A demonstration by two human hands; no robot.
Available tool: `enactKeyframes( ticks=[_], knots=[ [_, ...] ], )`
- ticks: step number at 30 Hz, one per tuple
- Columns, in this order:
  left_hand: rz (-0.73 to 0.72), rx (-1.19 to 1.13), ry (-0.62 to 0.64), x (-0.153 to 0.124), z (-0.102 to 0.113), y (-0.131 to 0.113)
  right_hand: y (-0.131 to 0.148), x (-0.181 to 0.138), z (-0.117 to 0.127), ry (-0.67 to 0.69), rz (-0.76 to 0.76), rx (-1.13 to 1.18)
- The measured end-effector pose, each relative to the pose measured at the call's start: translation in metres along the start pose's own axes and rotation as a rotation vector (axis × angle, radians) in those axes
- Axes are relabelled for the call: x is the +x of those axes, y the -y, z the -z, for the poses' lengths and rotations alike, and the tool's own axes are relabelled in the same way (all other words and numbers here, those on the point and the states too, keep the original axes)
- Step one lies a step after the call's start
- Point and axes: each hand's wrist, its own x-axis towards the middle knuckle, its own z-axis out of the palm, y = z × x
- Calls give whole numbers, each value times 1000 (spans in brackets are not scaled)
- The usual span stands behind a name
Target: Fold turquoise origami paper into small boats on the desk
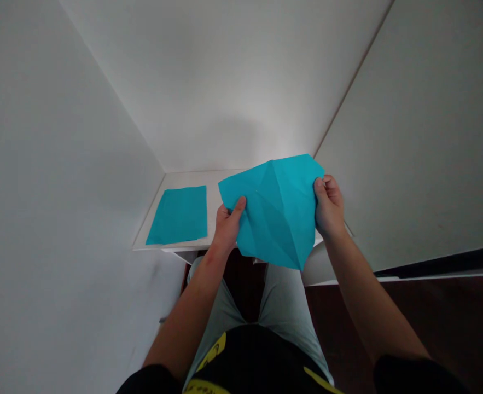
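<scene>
A creased sheet of turquoise paper is held up over the front of a white desk, spread between both hands. My left hand pinches its left side, thumb on top and fingers behind. At its right edge, my right hand grips the sheet between thumb and curled fingers. Fold lines cross the paper and its outline is uneven. To the left, more turquoise paper lies flat on the desktop, apart from both hands; its lower edge looks like more than one layer.
The white desk stands in a corner, with a white wall behind and another wall at the left. A pale panel rises on the right. My legs are below the desk edge, above a dark floor.
</scene>
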Motion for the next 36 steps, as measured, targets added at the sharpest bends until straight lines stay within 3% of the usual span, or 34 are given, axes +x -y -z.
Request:
enactKeyframes(
  ticks=[5,14,20,27,31,36],
  knots=[
    [-160,181,-65,-10,17,-15,8,-2,19,-121,104,-95],
    [-287,433,-31,-33,31,-52,30,-18,36,-151,279,-172],
    [-360,540,-29,-46,30,-74,47,-22,43,-199,234,-150],
    [-355,590,-28,-50,40,-76,67,-24,56,-60,101,-145],
    [-349,761,-37,-37,52,-64,47,-20,52,53,19,-225],
    [-234,1002,29,16,79,-17,-31,-2,30,190,-75,-350]
  ],
)
